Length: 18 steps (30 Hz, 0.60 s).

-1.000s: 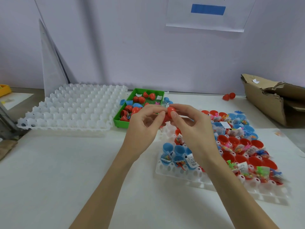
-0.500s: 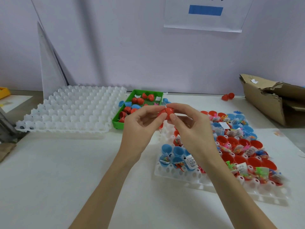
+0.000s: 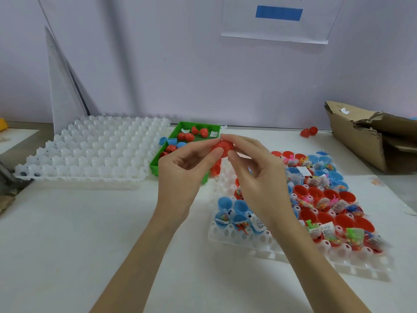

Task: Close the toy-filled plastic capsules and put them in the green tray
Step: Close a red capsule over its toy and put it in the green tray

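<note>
Both hands meet above the middle of the white desk (image 3: 90, 245), raised over the near corner of the green tray (image 3: 158, 164). The left hand (image 3: 185, 175) and the right hand (image 3: 255, 177) share one red capsule (image 3: 222, 146): the grip of each hand is clamped on it, the left thumb and fingers pressing from the left side, the right thumb and forefinger from the right and above. The capsule is off the desk, held in the air between the fingertips; whether its two halves are fully seated cannot be told.

The green tray lies behind the hands and holds several closed red capsules (image 3: 188, 136), a few blue pieces and small white paper slips. A blue cup (image 3: 163, 140) rests just outside its left wall. To the left of the green tray stands an empty white cell tray (image 3: 94, 150). To the right of the hands lies a second white cell tray (image 3: 259, 242) filled with open blue halves (image 3: 241, 205) and open red halves (image 3: 308, 214), many containing small bagged toys (image 3: 354, 233). Two loose red pieces (image 3: 309, 131) sit near the far edge of the desk, beside a torn cardboard box (image 3: 361, 141). A paper sheet with a blue bar (image 3: 278, 13) hangs on the wall.
</note>
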Available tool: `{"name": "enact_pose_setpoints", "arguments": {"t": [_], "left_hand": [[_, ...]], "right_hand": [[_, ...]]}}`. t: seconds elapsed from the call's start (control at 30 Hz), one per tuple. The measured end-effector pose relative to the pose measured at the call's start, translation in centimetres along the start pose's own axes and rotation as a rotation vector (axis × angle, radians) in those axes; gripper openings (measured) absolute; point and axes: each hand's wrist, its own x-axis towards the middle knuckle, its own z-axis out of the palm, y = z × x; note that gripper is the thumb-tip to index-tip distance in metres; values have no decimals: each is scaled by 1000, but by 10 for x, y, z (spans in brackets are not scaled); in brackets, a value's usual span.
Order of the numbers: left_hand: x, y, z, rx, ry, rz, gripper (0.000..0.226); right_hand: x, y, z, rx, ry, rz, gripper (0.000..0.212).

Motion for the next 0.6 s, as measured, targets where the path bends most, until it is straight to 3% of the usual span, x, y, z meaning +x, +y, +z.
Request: {"name": "enact_pose_setpoints", "arguments": {"t": [0.13, 0.33, 0.6], "left_hand": [[-1, -2, 2, -20, 34, -56, 18], [-3, 0, 6, -27, 9, -80, 16], [-8, 3, 14, -55, 45, -108, 23]], "right_hand": [[-6, 2, 11, -186, -48, -81, 47], [-8, 5, 19, -438, 118, -173, 42], [-10, 0, 20, -409, 111, -147, 35]]}}
